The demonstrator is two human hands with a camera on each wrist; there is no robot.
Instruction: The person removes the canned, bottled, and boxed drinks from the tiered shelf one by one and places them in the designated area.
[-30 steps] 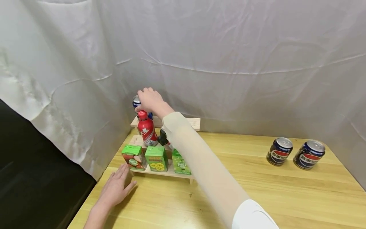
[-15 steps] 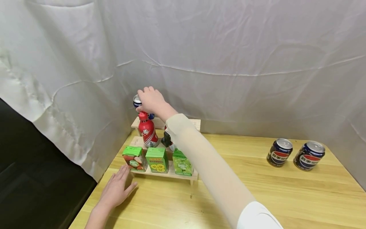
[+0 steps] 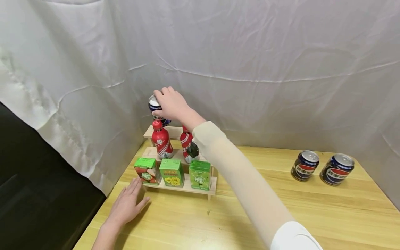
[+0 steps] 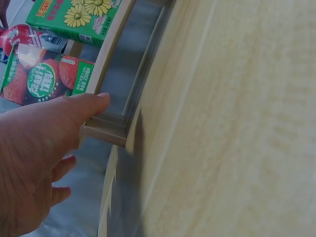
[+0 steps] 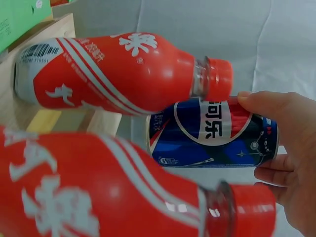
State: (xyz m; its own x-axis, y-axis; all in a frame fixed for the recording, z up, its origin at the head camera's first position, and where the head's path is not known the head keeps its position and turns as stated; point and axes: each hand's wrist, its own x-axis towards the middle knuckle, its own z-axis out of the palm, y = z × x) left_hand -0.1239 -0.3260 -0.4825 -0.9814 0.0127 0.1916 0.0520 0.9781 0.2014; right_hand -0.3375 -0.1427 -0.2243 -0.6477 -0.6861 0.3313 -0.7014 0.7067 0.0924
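My right hand (image 3: 173, 104) grips a dark blue cola can (image 3: 155, 101) by its upper part, close over the top step of a small wooden shelf (image 3: 175, 132). In the right wrist view, the thumb and fingers of the right hand (image 5: 291, 143) wrap the top end of the cola can (image 5: 222, 133), behind two red bottles. These red bottles (image 3: 162, 143) stand on the middle step. My left hand (image 3: 126, 205) lies with straight fingers at the shelf's front left corner. In the left wrist view, its thumb touches the shelf edge (image 4: 106, 54) beside a strawberry drink carton (image 4: 44, 76).
Three green drink cartons (image 3: 171, 173) line the lowest step. Two more cola cans (image 3: 305, 166) stand at the right of the wooden table (image 3: 250, 173). A grey curtain (image 3: 250, 69) hangs behind and along the left side.
My right hand has lifted the cola can a little and shifted it slightly right. The right forearm has moved right, uncovering the second red bottle. My left hand stays in place.
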